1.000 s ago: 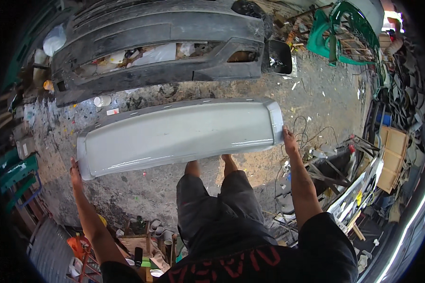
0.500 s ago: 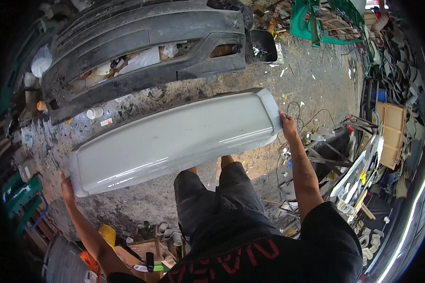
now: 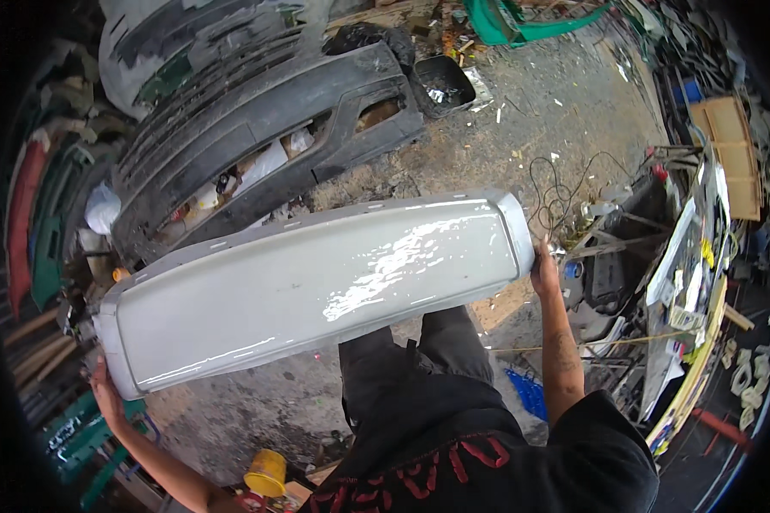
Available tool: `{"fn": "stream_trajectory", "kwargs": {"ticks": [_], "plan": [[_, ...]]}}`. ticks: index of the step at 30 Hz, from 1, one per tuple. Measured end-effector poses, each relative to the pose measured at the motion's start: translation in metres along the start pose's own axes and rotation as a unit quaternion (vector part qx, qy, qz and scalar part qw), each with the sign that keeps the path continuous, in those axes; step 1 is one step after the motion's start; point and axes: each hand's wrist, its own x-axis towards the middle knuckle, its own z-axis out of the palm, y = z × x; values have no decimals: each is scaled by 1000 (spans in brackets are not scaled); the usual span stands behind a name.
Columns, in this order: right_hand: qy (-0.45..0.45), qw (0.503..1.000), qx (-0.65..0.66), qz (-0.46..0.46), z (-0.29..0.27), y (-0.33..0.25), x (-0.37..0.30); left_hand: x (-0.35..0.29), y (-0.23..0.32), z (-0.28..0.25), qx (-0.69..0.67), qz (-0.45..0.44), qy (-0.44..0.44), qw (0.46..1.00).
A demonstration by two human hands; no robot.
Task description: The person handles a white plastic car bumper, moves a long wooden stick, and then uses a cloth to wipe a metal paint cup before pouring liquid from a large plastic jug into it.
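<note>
A long, glossy, pale grey vehicle body panel with rounded ends spans the space in front of my legs, raised off the floor. Bright light reflects in a broken streak on its right half. My left hand grips the lower part of its left end, with some fingers hidden at the edge. At the opposite end, my right hand is closed on the rim, its fingertips partly out of sight behind it. The panel's right end sits farther from me than its left.
Beyond the panel lies a large dark bumper with openings and litter. A black bin and green vehicle part are farther off. Right are a loose cable and piled scrap; near my left arm stands a yellow bucket.
Both hands still hold the panel, which now appears lower in view and closer to me. A broad reflection now shows on it. My view has shifted, revealing more parts at the far left.
</note>
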Motion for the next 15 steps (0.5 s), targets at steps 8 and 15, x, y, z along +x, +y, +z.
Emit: {"fn": "stream_trajectory", "kwargs": {"ticks": [8, 15], "plan": [[24, 993, 119, 2, -109, 93, -83, -59, 216, 73, -12, 21, -120, 992], [117, 930, 349, -14, -155, 194, -161, -155, 359, 168, 34, 36, -300, 953]]}}
